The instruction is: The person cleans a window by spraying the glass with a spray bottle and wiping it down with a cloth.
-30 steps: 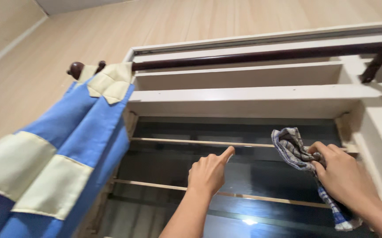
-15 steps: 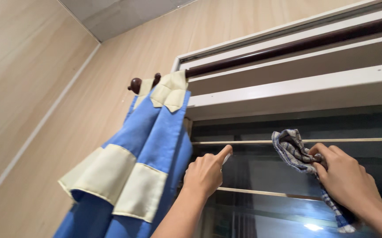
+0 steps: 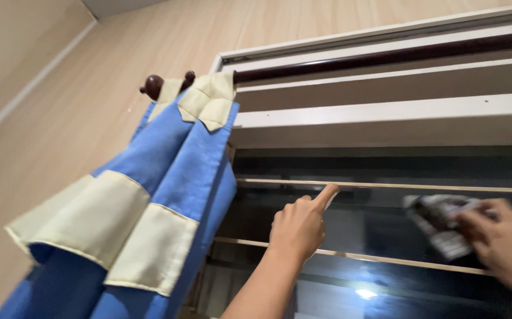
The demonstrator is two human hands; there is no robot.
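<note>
Cloth (image 3: 439, 227), checked blue-grey and crumpled, blurs in the gripping right hand (image 3: 504, 245); left hand (image 3: 300, 227) points, empty.

Left hand (image 3: 297, 227) points a finger at the window's top bar (image 3: 386, 186); right hand (image 3: 504, 245), blurred, seemingly clutches a cloth (image 3: 439, 221) below that bar.

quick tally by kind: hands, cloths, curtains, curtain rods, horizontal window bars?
Hands: 2 (left hand, right hand)
Cloths: 1 (checked cloth, in the right hand)
Curtains: 1 (blue and cream curtain)
Curtain rods: 1 (dark rod)
Window bars: 2 (upper bar, lower bar)
Total: 7
</note>
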